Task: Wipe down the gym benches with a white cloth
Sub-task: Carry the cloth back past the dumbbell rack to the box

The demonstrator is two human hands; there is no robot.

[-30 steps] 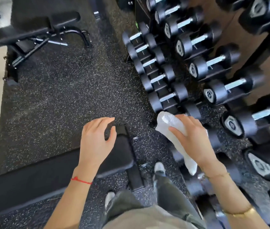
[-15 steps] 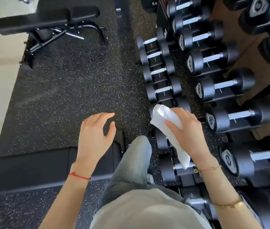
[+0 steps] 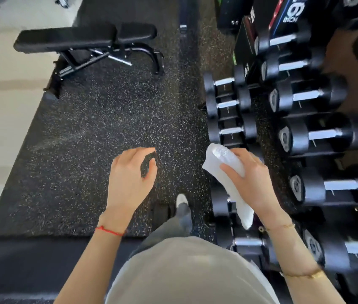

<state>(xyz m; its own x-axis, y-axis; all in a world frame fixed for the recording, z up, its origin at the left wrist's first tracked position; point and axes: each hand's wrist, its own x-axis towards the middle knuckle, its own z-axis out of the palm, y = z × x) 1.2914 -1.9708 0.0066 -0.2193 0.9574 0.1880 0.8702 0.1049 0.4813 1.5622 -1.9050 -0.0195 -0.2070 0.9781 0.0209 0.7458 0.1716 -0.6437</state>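
Fingers (image 3: 231, 168) clutch white cloth (image 3: 228, 183); left hand (image 3: 130, 178) relaxed above speckled floor (image 3: 90, 132).

White cloth (image 3: 226, 170); black benches (image 3: 68, 39); black floor (image 3: 99, 128) speckled white; red wristband (image 3: 109, 231).

White cloth (image 3: 228, 172) (rolled); black benches (image 3: 86, 38) apart.

speckled rubber floor (image 3: 99, 137), bench (image 3: 86, 38), dumbbells (image 3: 228, 104)
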